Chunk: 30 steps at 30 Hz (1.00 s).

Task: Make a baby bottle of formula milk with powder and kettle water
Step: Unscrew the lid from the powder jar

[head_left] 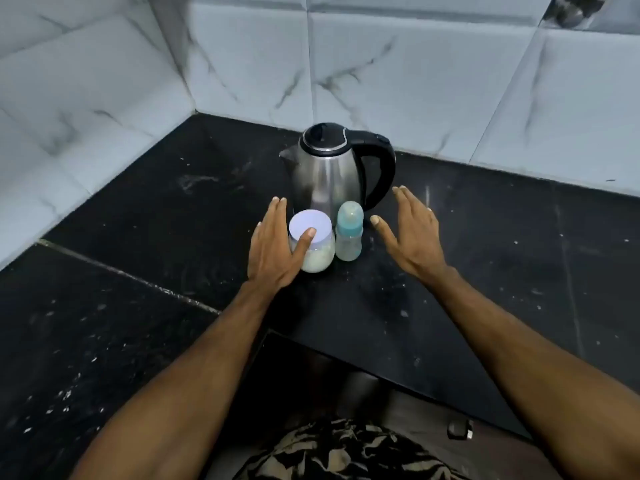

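A steel kettle (327,171) with a black lid and handle stands on the black counter (173,220), spout to the left. In front of it sits a clear jar of pale powder (317,252) with a white lid, and to its right a capped baby bottle (349,232) with a teal top. My left hand (273,247) lies flat against the jar's left side, fingers straight, thumb across the lid's edge, not gripping it. My right hand (412,233) hovers with fingers spread, right of the bottle and near the kettle's handle, touching nothing.
White marble-look tiled walls (242,64) enclose the counter corner behind and to the left. The counter edge (381,372) steps back in front of me, with a dark gap below. A small dark object (460,429) lies low on the right. White specks dot the counter.
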Each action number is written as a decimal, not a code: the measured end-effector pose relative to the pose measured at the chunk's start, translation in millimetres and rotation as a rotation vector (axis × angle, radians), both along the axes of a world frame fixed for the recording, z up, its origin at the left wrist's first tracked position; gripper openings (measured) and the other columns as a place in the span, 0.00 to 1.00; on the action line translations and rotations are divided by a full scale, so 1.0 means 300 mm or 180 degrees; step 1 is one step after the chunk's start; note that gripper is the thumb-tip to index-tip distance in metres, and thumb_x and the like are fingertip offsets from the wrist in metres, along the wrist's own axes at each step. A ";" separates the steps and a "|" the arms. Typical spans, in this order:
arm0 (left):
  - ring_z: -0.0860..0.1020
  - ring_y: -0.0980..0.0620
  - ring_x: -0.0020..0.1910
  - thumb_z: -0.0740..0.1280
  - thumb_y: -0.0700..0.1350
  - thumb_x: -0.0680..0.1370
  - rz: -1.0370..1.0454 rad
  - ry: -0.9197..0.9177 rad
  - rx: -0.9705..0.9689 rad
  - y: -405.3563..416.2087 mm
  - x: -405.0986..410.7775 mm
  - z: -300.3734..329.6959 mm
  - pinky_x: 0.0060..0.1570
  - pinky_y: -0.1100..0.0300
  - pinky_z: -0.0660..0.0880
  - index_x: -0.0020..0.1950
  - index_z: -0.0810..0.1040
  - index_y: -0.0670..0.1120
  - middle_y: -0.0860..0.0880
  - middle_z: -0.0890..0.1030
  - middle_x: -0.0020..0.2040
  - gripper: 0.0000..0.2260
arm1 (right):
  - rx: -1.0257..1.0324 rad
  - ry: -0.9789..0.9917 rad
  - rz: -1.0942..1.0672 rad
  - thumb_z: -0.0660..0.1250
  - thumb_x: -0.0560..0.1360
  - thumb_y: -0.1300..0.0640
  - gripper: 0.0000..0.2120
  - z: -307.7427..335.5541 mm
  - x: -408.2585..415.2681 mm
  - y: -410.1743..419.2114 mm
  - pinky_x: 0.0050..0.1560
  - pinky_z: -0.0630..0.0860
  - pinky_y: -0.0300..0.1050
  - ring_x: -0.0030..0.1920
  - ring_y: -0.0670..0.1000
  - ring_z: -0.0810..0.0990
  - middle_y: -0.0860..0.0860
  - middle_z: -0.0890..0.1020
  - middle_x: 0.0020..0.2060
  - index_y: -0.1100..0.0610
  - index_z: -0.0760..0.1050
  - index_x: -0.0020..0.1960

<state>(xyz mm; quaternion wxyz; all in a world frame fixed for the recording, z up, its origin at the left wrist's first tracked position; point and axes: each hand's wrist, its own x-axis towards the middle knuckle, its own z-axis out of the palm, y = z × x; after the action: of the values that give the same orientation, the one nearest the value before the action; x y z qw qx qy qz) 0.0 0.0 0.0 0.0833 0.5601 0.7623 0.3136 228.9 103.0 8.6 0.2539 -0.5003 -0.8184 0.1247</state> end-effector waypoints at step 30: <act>0.71 0.56 0.66 0.81 0.49 0.67 -0.0202 -0.1441 0.0023 -0.174 0.027 -0.063 0.64 0.59 0.72 0.72 0.66 0.49 0.54 0.72 0.67 0.38 | -0.0675 0.0776 -0.0012 0.58 0.80 0.38 0.34 -0.074 -0.020 -0.165 0.73 0.61 0.49 0.74 0.50 0.63 0.53 0.64 0.75 0.57 0.56 0.78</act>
<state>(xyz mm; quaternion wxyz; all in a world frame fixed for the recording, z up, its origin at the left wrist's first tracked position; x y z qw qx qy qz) 8.2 -52.1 -18.9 0.2601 0.4994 0.7050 0.4312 222.7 53.4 -13.5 0.2973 -0.5069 -0.7628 0.2698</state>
